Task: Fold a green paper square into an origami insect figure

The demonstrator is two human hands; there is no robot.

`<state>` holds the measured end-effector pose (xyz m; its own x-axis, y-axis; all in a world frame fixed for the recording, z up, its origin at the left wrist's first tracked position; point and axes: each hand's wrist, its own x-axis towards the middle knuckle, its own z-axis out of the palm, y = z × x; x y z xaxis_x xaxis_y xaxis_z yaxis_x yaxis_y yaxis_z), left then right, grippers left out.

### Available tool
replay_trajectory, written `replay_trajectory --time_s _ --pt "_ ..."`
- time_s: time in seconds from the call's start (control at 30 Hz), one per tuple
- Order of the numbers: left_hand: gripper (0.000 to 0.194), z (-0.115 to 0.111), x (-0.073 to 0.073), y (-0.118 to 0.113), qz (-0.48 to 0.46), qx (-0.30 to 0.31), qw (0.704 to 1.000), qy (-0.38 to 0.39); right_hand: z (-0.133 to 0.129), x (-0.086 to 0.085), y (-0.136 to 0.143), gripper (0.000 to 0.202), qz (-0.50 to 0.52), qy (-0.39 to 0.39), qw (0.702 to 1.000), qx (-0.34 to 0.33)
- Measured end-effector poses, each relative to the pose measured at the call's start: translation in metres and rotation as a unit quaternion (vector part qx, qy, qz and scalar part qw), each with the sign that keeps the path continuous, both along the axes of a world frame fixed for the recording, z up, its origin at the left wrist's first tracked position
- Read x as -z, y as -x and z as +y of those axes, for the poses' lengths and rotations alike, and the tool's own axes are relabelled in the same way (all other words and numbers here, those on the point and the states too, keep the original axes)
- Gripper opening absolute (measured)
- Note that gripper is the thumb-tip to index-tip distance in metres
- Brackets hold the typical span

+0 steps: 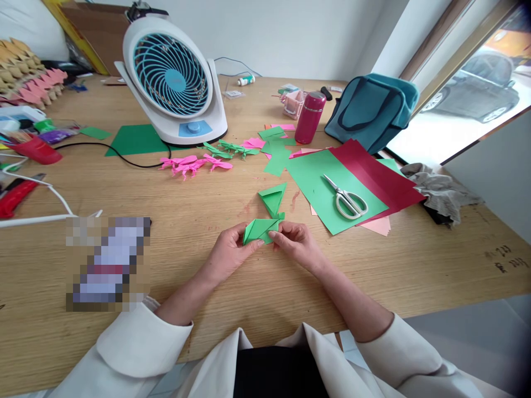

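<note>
Between my two hands is a folded piece of green paper (260, 229), held just above the wooden table (194, 221). My left hand (232, 249) pinches its left end, thumb along the lower edge. My right hand (299, 243) pinches the right end between thumb and fingers. Right behind it lies another folded green paper piece (272, 198), triangular, with a small green bit near its lower tip. Farther off are folded pink paper figures (193, 164) and folded green paper figures (230, 149).
White-handled scissors (348, 203) lie on green paper sheets (319, 185) over red sheets (377, 177). A fan (174, 83), a pink bottle (310, 118) and a teal bag (373, 110) stand behind. On the left are a blurred-out phone-like object (110, 262) and a red utility knife (17, 196).
</note>
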<state>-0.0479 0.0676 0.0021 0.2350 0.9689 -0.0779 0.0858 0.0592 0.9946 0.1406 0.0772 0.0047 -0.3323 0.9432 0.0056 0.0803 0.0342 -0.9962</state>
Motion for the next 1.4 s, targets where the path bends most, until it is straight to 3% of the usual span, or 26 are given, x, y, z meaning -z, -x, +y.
replay_trajectory --time_s 0.27,0.53,0.7,0.83,0.9,1.0,1.13,1.27,1.4 --pt "0.041 0.002 0.004 0.002 -0.004 -0.003 1.000 0.006 -0.001 0.000 -0.001 0.050 -0.011 0.034 0.999 0.029" --pt "0.041 0.001 -0.003 0.002 -0.007 0.004 1.000 0.021 0.000 0.004 -0.004 0.054 -0.050 -0.014 0.997 0.056" --pt "0.045 0.003 -0.003 0.001 -0.023 -0.007 1.000 0.015 0.002 0.005 -0.008 0.049 -0.094 -0.105 0.983 0.121" --pt "0.046 0.003 -0.004 0.001 0.001 -0.012 1.000 -0.002 0.002 0.000 -0.011 0.019 -0.170 -0.282 0.926 0.186" --pt "0.047 0.003 -0.004 0.001 0.010 -0.005 1.000 -0.001 0.001 -0.003 -0.012 0.011 -0.220 -0.357 0.893 0.163" --pt "0.046 0.002 -0.004 0.000 0.022 0.016 1.000 0.011 0.000 -0.005 -0.012 0.027 -0.272 -0.392 0.872 0.106" --pt "0.040 0.001 -0.004 -0.001 0.007 0.046 0.999 0.008 0.000 -0.002 -0.012 0.032 -0.281 -0.382 0.878 0.062" --pt "0.050 0.000 -0.005 0.001 -0.035 0.073 0.997 0.015 0.001 0.001 -0.012 0.029 -0.288 -0.379 0.879 0.031" --pt "0.055 0.000 -0.001 0.007 -0.079 0.079 0.991 0.072 0.001 -0.001 -0.013 0.033 -0.299 -0.384 0.874 0.002"
